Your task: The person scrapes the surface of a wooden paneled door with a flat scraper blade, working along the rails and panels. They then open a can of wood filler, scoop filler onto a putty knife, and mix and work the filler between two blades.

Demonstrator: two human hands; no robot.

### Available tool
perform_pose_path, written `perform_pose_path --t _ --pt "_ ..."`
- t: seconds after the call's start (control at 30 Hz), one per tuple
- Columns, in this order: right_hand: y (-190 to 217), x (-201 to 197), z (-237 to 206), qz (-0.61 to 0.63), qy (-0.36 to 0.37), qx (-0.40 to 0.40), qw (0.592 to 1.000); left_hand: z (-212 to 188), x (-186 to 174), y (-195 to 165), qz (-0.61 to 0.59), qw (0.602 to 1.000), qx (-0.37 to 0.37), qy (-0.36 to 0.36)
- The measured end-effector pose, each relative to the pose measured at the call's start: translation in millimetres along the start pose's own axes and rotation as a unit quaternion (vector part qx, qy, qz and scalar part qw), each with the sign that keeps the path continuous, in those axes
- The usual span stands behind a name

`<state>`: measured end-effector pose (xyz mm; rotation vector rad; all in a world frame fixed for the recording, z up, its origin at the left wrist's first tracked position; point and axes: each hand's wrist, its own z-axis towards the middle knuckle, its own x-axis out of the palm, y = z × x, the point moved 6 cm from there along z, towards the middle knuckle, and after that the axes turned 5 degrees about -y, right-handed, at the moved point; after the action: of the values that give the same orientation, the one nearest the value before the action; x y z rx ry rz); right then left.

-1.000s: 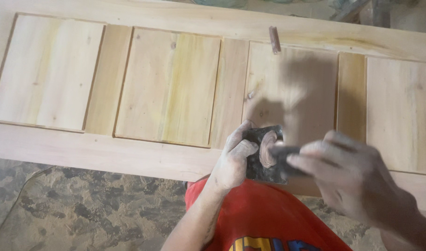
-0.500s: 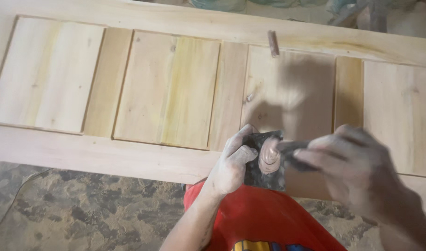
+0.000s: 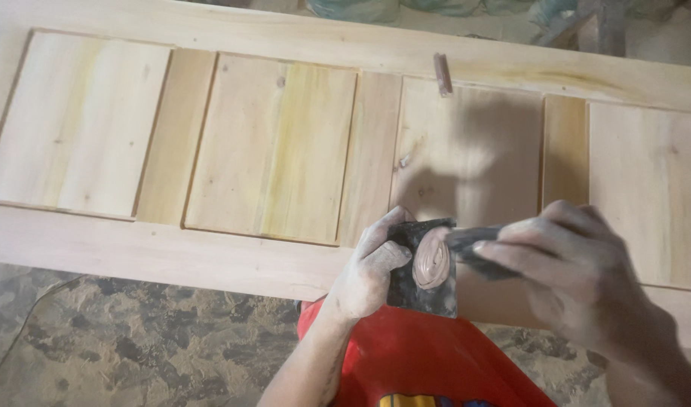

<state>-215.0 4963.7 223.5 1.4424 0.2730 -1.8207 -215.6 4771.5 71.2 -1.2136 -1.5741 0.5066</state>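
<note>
Left hand gripped a dark putty board over the paneled door's near edge; right hand's fingers pinched the knife handle; the soft filler looked smeary.

Both hands, left hand and right hand, are bare and dusted with pale powder, fingers included. Below the fingers shows red clothing with a small yellow-blue patch.

A pale wooden panelled door lies flat across the scene, its recessed panels set between rails. On its far rail lies a small brown wood peg. The near floor is mottled grey-brown stone. Dim clutter lies far right.
</note>
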Motion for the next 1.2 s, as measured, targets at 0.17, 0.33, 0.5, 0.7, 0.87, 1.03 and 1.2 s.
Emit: perform_pose_path --t 0.17,0.33,0.5,0.7,0.87,1.03,1.2 --pt "-2.2 6.8 -10.1 0.038 0.052 -0.016 0.998 -5.5 5.3 -23.7 0.197 0.958 0.206 -0.007" --pt "-7.8 8.8 -20.3 0.042 0.042 -0.024 0.998 -7.0 14.7 -29.0 0.007 0.995 0.065 0.081" --pt "-10.0 1.7 -12.4 -0.032 0.041 0.044 0.998 -7.5 21.4 -40.7 0.009 0.998 0.039 0.054" --pt "-1.8 0.3 -8.6 0.023 0.028 -0.021 0.999 -5.9 15.7 -45.8 0.092 0.990 0.108 -0.020" --pt "-1.7 1.0 -12.4 0.069 0.032 -0.059 0.995 -4.6 19.5 -43.8 0.029 0.997 0.060 0.041" --pt "-6.7 -0.1 -8.8 0.035 0.050 0.005 0.998 -8.2 27.0 -58.1 0.051 0.991 0.094 0.079" --pt "-3.7 0.9 -12.7 0.056 0.032 -0.059 0.996 -7.9 21.1 -64.7 0.092 0.990 0.106 -0.013"
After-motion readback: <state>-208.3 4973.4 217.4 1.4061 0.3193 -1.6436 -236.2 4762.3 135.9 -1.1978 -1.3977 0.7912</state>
